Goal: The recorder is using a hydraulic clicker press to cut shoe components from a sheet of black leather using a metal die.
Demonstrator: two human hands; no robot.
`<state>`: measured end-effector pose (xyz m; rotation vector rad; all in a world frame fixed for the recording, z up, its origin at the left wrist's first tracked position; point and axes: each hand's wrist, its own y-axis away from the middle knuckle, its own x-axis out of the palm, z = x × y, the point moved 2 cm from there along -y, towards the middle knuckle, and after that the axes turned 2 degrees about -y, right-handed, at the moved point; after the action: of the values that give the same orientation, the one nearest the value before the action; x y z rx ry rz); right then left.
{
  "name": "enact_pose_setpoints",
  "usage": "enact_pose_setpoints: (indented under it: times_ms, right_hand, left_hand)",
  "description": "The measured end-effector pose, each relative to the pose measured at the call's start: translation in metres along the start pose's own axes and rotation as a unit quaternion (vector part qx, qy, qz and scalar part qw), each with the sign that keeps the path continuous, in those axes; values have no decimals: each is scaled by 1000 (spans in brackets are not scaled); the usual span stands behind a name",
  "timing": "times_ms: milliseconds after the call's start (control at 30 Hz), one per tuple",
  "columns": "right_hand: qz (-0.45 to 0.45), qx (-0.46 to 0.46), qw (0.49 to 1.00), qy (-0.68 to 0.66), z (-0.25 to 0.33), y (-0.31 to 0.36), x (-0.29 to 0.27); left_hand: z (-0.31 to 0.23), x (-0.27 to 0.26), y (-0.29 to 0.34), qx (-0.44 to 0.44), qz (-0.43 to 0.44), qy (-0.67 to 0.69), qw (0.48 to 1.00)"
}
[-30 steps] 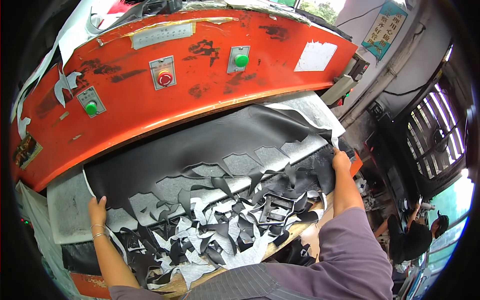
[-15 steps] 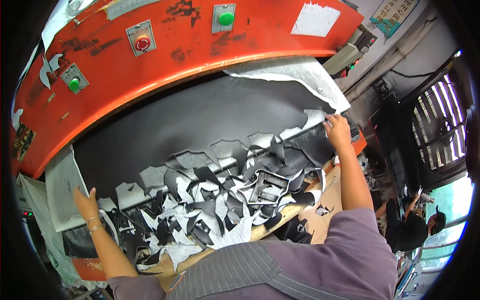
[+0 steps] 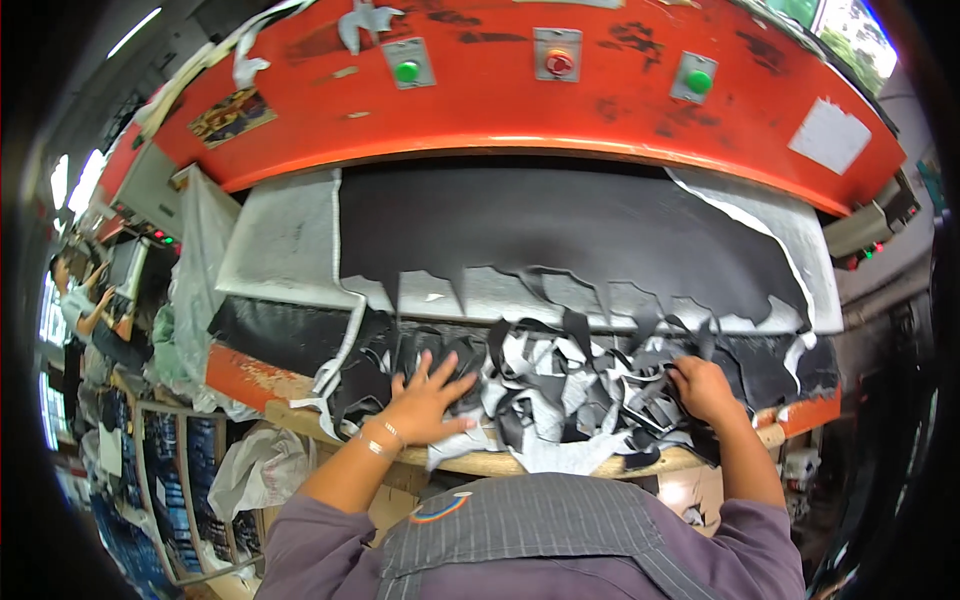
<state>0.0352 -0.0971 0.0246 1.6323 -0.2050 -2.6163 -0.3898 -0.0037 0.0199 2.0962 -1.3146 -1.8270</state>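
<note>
A wide black sheet with a pale backing (image 3: pixel 560 220) lies across the machine bed, its front edge notched by cut-outs. Before it is a heap of black and white offcuts (image 3: pixel 545 400). My left hand (image 3: pixel 430 402) rests palm down with fingers spread over dark scraps at the heap's left side. On the right, my right hand (image 3: pixel 708 388) has its fingers curled together at the heap, beside a frame-like metal cutting die (image 3: pixel 652 405) partly covered by scraps. What those fingers hold is hidden.
An orange press beam (image 3: pixel 460 110) with green and red buttons spans the far side. A pale cutting board (image 3: pixel 280 245) shows under the sheet. Clear plastic (image 3: pixel 200 240) hangs at left, near a rack (image 3: pixel 185 480) and a white bag (image 3: pixel 265 465). Another person (image 3: pixel 85 310) works far left.
Both hands have left the sheet's two ends and come in to the scrap heap. The view has swung left and levelled. My left fingers are now spread over the scraps.
</note>
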Motion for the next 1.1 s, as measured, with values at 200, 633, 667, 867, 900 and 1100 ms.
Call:
enact_pose_setpoints:
  times_ms: [200,633,667,867,900,1100]
  right_hand:
    - [-86,28,993,-74,8,30,-57]
    - [-52,-73,995,-49,285,-265,72]
    - [-11,-31,994,-101,309,-287,84]
    - [42,46,991,-120,369,-324,113]
    - [74,61,993,-67,374,-325,115]
    - [-114,-514,829,187,438,-355,119]
  left_hand:
    - [38,-64,72,151,112,364,912]
    - [201,-71,-82,-30,-545,20,838]
    - [205,-69,-82,-33,-535,61,842]
    - [213,-65,-74,-19,-525,180,832]
    - [216,-64,-74,-21,-525,187,830]
    - [220,-68,-73,-17,-535,245,808]
